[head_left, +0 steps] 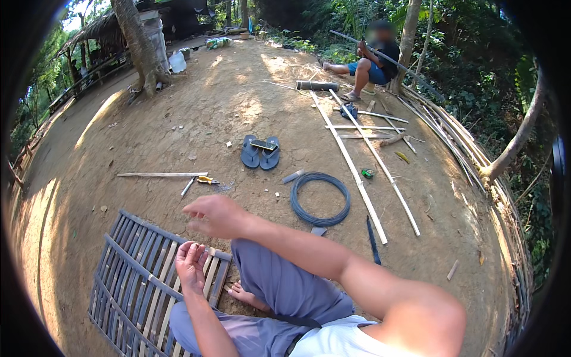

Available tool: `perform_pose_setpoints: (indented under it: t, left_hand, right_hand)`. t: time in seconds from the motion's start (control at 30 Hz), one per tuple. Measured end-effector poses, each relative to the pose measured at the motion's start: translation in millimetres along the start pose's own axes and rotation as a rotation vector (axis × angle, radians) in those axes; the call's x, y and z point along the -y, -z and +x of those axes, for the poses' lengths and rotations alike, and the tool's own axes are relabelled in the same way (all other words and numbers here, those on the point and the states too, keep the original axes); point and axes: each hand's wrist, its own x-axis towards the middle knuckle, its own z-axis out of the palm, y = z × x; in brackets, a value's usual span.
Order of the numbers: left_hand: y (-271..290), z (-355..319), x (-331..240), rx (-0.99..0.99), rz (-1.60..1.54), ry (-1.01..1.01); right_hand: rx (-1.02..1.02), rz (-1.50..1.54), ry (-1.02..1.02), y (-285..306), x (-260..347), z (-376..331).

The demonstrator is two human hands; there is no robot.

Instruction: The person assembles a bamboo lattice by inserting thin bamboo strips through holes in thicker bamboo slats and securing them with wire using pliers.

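Note:
My left hand [191,265] is raised above a slatted bamboo panel [138,271], with its fingers curled and pinched together. Whatever it pinches is too small to make out. Just beyond it, my right hand [219,216] reaches across to the left, slightly blurred, its fingers apart and nothing seen in them. The panel lies on the ground at my left, made of dark and pale strips with crosspieces over them. Yellow-handled pliers [206,179] lie on the dirt past my hands, near a thin stick [156,175].
A wire coil [295,205], flip-flops [251,156] with a phone [263,144] on them, and a green tape measure [367,174] lie ahead. Long pale bamboo poles [351,169] stretch away at right. Another person [380,59] sits far right holding a long pole. Trees stand behind.

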Motion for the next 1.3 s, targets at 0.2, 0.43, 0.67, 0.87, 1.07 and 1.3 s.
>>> perform_pose_setpoints:
  t: [0.2,0.43,0.67,0.87,1.07,1.3]
  left_hand:
    - [-21,-18,9,0.071,-0.135,-0.050]
    - [-24,-24,0,0.204,-0.236,-0.103]
    - [-30,-25,6,0.192,-0.267,-0.070]
    - [-15,-24,5,0.235,-0.245,-0.055]
    - [-12,-19,14,0.178,-0.126,-0.030]
    - [-7,-21,8,0.265,-0.180,-0.066]
  right_hand:
    - [0.022,-0.217,0.097,-21,16,-14]
    - [0.152,-0.308,0.205,-31,28,-15]
    - [0.136,-0.285,0.151,-29,21,-15]
    - [0.179,-0.255,0.156,-31,15,-9]
    - [0.225,-0.232,0.100,-25,3,-11]
    - [0.260,-0.124,0.063,-15,14,-5]
